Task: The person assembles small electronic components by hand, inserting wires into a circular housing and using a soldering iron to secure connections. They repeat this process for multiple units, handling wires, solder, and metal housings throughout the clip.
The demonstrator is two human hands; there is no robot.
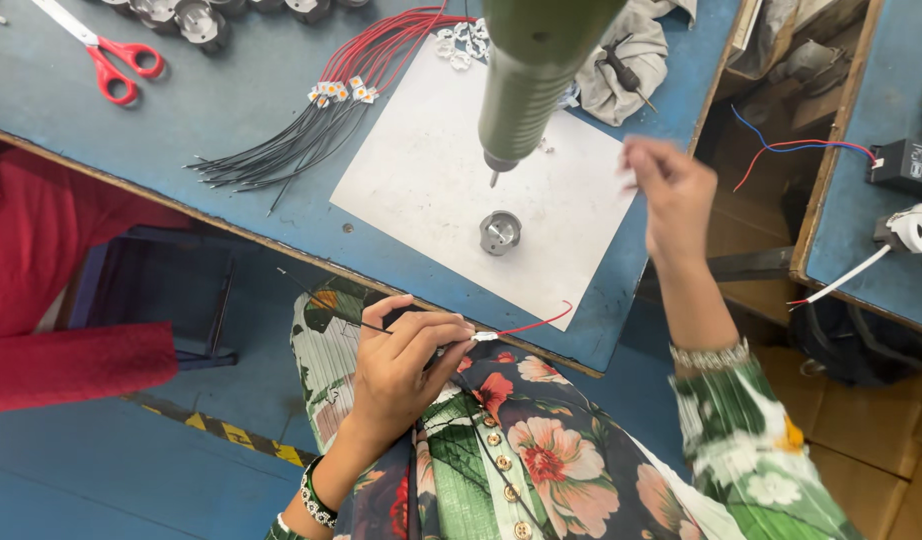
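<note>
My left hand (406, 360) pinches a small white part with a red and a black wire (516, 327) over my lap, at the table's near edge. My right hand (671, 195) is raised over the right side of a white sheet (431, 190), fingers bunched; what it holds, if anything, is too blurred to tell. A small round metal housing (500, 232) stands on the sheet. Above it hangs a green electric screwdriver (531, 75), tip pointing down just beyond the housing.
A bundle of red and black wires with small white parts (321, 120) lies on the blue table (231, 90). Red-handled scissors (111, 60) and several metal housings (196, 20) sit at the far left. A person in red (51, 280) sits left. A second table (881, 150) stands right.
</note>
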